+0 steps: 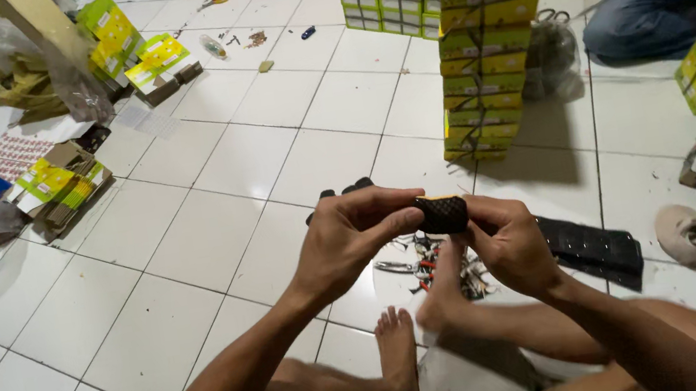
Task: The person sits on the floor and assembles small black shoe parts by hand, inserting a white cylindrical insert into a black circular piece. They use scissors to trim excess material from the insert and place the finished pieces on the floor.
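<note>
White floor tiles [206, 166] lie below us as our left hand [346, 242] and right hand [507, 245] meet. Both sets of fingers pinch a small dark textured piece [442, 214], its long axis running between them, equally near each.

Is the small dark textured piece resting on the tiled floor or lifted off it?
Lifted. The small dark textured piece is pinched between the left hand and right hand, above the white tiled floor.

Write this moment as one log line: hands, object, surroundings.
left hand: pinches small black textured piece | right hand: grips same piece | below: pliers on white tiled floor | behind: stacked yellow-green boxes
</note>
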Demonstrator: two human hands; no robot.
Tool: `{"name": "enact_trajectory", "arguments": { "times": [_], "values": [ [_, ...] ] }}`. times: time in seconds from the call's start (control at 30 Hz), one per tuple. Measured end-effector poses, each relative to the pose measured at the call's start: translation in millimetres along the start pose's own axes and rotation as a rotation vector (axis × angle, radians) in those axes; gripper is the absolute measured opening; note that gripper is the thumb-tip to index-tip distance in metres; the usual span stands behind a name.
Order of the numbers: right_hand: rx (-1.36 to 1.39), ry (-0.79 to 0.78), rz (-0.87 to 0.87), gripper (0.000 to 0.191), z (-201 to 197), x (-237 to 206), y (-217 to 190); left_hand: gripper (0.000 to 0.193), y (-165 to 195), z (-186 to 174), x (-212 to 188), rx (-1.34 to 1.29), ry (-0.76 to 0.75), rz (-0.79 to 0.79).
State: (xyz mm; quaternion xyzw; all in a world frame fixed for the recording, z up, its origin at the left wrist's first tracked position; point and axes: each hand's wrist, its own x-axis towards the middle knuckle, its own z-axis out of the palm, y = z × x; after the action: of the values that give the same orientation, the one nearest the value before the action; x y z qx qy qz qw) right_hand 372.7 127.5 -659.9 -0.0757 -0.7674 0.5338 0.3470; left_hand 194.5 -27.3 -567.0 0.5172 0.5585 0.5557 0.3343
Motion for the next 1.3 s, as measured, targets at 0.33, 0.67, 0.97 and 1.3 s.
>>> {"name": "enact_trajectory", "arguments": {
  "times": [0.33, 0.67, 0.97, 1.3],
  "values": [
    [0.151, 0.031, 0.067, 0.026, 45.4, -29.4, -4.0, 0.026, -6.4, -9.8, -55.1, -0.233, 0.021, -0.025],
    [0.052, -0.026, 0.221, 0.026, 51.3, -3.2, 49.4, 0.035, -73.6, -32.8, -30.3, -0.143, 0.054, -0.043],
    [0.196, 0.008, 0.372, 0.03, 71.9, -13.5, 94.8, 0.032, -119.7, -33.1, -20.2, -0.172, 0.108, -0.089],
    [0.323, 0.064, 0.399, 0.03, 75.5, -34.5, 120.0, 0.022, -145.4, -9.3, -28.3, -0.088, 0.268, -0.021]
  ]
}}
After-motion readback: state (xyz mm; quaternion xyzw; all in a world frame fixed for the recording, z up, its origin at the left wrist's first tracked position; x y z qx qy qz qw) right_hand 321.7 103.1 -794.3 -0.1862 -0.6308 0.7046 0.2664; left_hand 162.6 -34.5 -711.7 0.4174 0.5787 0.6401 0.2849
